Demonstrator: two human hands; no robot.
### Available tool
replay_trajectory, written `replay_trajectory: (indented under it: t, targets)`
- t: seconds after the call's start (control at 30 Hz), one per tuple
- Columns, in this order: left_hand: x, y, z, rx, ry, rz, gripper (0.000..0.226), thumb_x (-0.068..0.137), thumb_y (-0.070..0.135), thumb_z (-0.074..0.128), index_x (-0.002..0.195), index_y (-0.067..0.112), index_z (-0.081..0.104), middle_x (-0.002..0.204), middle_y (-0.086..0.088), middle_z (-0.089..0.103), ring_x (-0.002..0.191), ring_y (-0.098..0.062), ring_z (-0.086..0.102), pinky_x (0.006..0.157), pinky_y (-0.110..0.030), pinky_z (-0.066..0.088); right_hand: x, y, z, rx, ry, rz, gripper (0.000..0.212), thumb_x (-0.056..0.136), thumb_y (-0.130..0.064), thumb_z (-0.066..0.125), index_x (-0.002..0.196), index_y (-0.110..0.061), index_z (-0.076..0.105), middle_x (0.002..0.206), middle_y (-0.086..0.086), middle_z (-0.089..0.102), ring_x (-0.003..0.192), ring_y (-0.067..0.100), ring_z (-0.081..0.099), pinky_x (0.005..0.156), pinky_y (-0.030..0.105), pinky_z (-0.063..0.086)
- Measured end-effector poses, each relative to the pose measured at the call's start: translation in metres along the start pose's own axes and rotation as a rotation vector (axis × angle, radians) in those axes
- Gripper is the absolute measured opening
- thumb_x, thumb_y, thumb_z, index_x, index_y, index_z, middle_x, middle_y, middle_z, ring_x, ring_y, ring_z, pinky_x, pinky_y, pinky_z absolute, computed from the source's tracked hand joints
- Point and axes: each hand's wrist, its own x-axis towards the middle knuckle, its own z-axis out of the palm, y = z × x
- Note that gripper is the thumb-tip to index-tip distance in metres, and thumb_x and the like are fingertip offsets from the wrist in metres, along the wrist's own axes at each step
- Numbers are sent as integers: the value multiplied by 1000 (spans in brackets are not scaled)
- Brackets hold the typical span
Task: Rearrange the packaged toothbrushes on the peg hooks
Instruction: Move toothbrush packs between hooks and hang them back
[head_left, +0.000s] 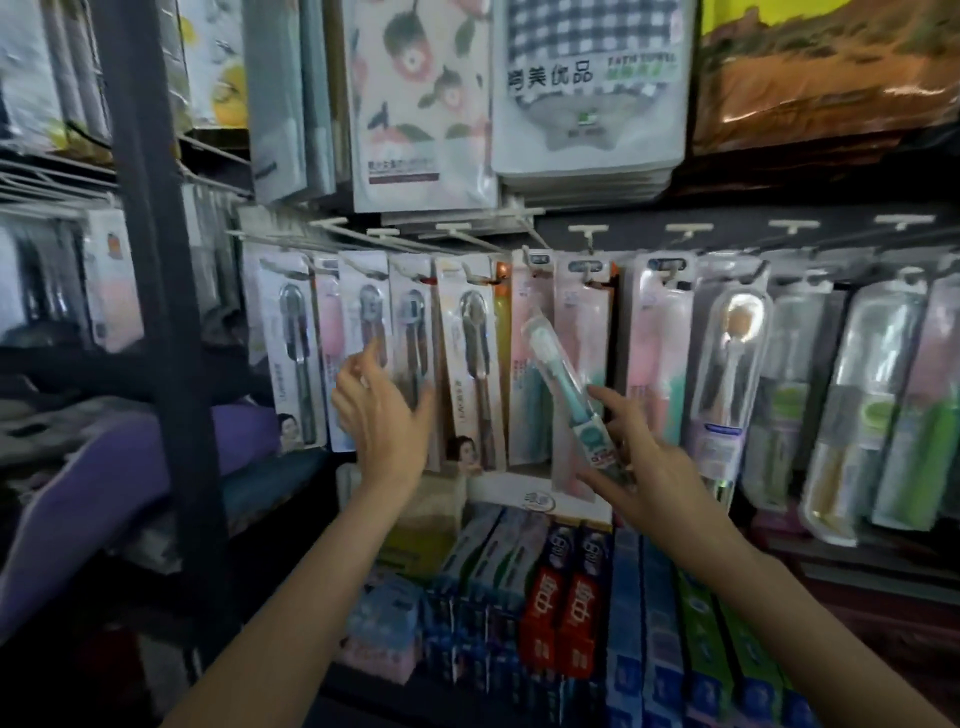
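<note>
**Teal toothbrush pack held off the hooks before the display**

The right hand (647, 467) is gripping a packaged teal toothbrush (563, 384) by its lower end, fingers curled round the pack; the pack is tilting with its head toward 11 o'clock and is hanging free of the peg hooks (467, 234), in front of the pink-backed packs (582, 332) at the row's centre. The left hand (382, 415) is reaching up at 9 o'clock of the held pack, its grip open, fingers relaxed and spread, with the fingertips (371, 351) lying just beside or against a hanging grey toothbrush pack (371, 322); contact cannot be told through the blur. To 3 o'clock of the right hand, a clear blister pack with an orange-bristled brush (732, 364) is hanging on its hook. At 6 o'clock, boxed toothpaste (566, 597) is lying in rows on the shelf below. At 12 o'clock, bagged towels (587, 93) are hanging above the hooks.
</note>
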Motion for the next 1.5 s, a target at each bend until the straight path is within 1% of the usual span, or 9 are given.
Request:
replay_trajectory:
  t: [0.2, 0.33, 0.47, 0.77, 0.87, 1.0, 1.17, 1.33, 1.5]
  targets:
    - [31, -48, -4, -113, -138, 42, 69, 84, 41, 61, 137, 10, 28, 133, -17, 34, 124, -33, 34, 104, -45, 32, 31, -21, 41, -7, -100, 64, 69, 84, -28, 64, 133, -43, 17, 98, -2, 62, 80, 17, 63, 66, 30, 52]
    - [44, -55, 0, -83, -134, 40, 77, 80, 34, 66, 140, 12, 23, 139, -17, 28, 128, -33, 31, 104, -47, 34, 41, -32, 68, 25, -159, 51, 72, 84, -28, 65, 134, -43, 15, 93, -16, 53, 62, -10, 52, 53, 7, 39]
    - [55, -60, 1, -184, -160, 11, 82, 80, 16, 69, 143, 10, 18, 145, -12, 30, 133, -26, 31, 110, -41, 29, 45, -34, 76, 6, -139, 61, 63, 83, -34, 63, 120, -52, 17, 94, -14, 53, 53, -8, 43, 52, 11, 39]
    - [60, -75, -18, -118, -161, 108, 68, 75, 32, 72, 129, 8, 40, 121, -10, 52, 110, -27, 51, 92, -42, 46, 50, -26, 76, 89, 10, 149, 70, 83, -21, 65, 132, -41, 20, 81, -13, 58, 61, 1, 58, 55, 17, 49]
    - [54, -70, -19, -104, -161, 110, 71, 77, 31, 72, 133, 6, 36, 127, -12, 48, 115, -27, 47, 91, -32, 41, 48, -27, 72, 110, 98, 205, 65, 84, -20, 65, 138, -24, 28, 77, -15, 56, 63, 3, 59, 56, 22, 51]
    - [48, -64, -20, -135, -167, 126, 73, 78, 31, 71, 136, 7, 32, 133, -12, 43, 121, -26, 43, 93, -28, 35, 46, -28, 66, 132, 152, 225, 55, 86, -16, 61, 132, -27, 33, 82, -16, 57, 65, 4, 61, 54, 22, 51]
    - [47, -62, -24, -105, -191, 97, 74, 80, 32, 68, 137, 4, 31, 135, -14, 41, 123, -27, 41, 98, -33, 36, 51, -26, 59, 146, 262, 287, 45, 89, -9, 56, 130, -18, 39, 82, -21, 54, 65, 5, 60, 53, 29, 52]
    - [49, -62, -30, -91, -194, 89, 70, 78, 30, 71, 134, 6, 36, 128, -14, 47, 118, -28, 44, 96, -39, 40, 55, -34, 60, 212, 317, 236, 46, 88, -8, 56, 128, -21, 37, 84, -8, 56, 58, -2, 55, 45, 12, 41]
    - [70, -74, -45, 104, -144, 66, 68, 76, 25, 73, 133, 13, 37, 126, -15, 46, 117, -33, 42, 95, -51, 38, 45, -41, 76, 98, 131, 111, 49, 88, -15, 58, 129, -27, 36, 101, -6, 59, 70, 12, 63, 54, 36, 56]
